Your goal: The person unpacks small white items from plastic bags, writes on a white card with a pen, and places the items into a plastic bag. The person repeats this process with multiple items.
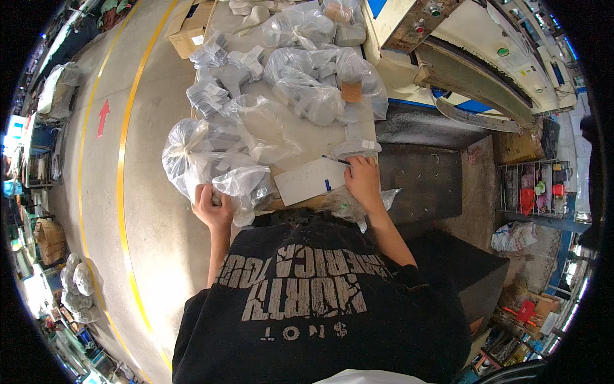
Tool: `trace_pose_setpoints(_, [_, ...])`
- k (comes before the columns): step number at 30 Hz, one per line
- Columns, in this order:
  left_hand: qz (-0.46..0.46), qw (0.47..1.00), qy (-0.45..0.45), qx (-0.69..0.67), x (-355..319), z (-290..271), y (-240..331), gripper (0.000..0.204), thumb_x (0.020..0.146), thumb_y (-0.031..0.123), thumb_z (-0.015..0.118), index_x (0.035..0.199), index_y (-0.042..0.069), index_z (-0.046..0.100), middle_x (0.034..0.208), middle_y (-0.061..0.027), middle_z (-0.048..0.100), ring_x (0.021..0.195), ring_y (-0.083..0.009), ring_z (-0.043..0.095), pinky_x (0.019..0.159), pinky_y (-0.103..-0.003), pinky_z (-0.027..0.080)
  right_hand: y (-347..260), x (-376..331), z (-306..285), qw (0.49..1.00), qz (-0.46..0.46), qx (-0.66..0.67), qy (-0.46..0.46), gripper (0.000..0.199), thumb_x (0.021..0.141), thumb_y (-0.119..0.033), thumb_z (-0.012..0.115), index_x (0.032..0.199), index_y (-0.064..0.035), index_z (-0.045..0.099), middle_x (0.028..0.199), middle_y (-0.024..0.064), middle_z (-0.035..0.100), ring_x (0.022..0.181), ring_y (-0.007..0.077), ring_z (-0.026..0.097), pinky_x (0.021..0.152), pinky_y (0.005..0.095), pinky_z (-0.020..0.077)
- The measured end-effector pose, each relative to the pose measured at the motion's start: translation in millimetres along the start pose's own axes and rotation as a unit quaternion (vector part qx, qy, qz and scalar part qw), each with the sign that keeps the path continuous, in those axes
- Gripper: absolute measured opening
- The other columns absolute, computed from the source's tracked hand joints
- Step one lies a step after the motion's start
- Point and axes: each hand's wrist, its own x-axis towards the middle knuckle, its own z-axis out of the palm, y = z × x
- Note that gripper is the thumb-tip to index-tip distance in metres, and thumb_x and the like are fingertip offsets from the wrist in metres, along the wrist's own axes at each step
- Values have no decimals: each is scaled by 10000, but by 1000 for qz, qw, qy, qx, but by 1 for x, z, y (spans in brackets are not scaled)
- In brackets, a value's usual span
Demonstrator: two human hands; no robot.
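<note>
- At the table's near edge, here's the white sheet point(311, 181), lying slanted in front of the body, faint marks across it; it's presumably set in that gap between the bags for easy writing reach.
- On it sits a small blue object point(328, 185), perhaps the pen's cap, parked close by.
- Over the sheet's far right corner comes the dark pen point(336, 160), pinched in the right hand point(363, 182): fingers closed round it, shaft pointing left, likely a writing hold.
- That right forearm angles up and inward, palm down, wrist low by crumpled plastic point(345, 206).
- Over to the left hand point(213, 208): fingers bent, half closed, right against the knotted clear bag point(187, 148), perhaps steadying it; whether they grip any plastic, I can't tell.
- Further out, stacked grey parts point(208, 96) and more filled bags point(307, 83) crowd the table point(324, 137).
</note>
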Motion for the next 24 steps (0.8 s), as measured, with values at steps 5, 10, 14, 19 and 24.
trace_pose_setpoints(5, [0,1000,5,-9,0,1,2,127,705,58,662,781,22,567,845,-113,604,648,-294,574,577,-379,463,-10,-3,12,997,11,-75,-24,239,894,-177,715,1115,-90,738,1152,86,698,1147,334,586,1008,556,423])
trace_pose_setpoints(10, [4,1000,-3,-7,-1,1,-2,130,694,51,657,767,25,553,831,-111,587,626,-281,546,562,-369,447,-11,0,17,997,6,-49,-61,255,885,-186,725,1122,-95,736,1135,89,692,1159,338,583,1002,560,422])
trace_pose_setpoints(14, [-5,1000,1,-19,0,0,2,131,692,48,657,772,23,556,833,-111,586,639,-280,551,574,-366,456,-18,3,9,1000,-4,31,4,233,884,-143,721,1110,-91,727,1109,109,681,1121,355,600,975,541,451])
trace_pose_setpoints(19, [-29,999,-19,-8,-1,-4,1,159,695,80,688,786,17,575,848,-126,593,705,-313,595,647,-376,498,-17,29,-20,987,-51,99,116,216,872,-49,702,1086,-72,709,1049,132,679,1026,374,616,915,481,493])
trace_pose_setpoints(24, [-16,1000,-11,-7,2,-5,4,153,704,78,690,817,14,608,855,-141,610,713,-345,617,653,-397,515,-50,45,-38,976,-38,181,115,189,887,-13,703,1071,-51,711,964,120,665,932,316,619,846,429,511])
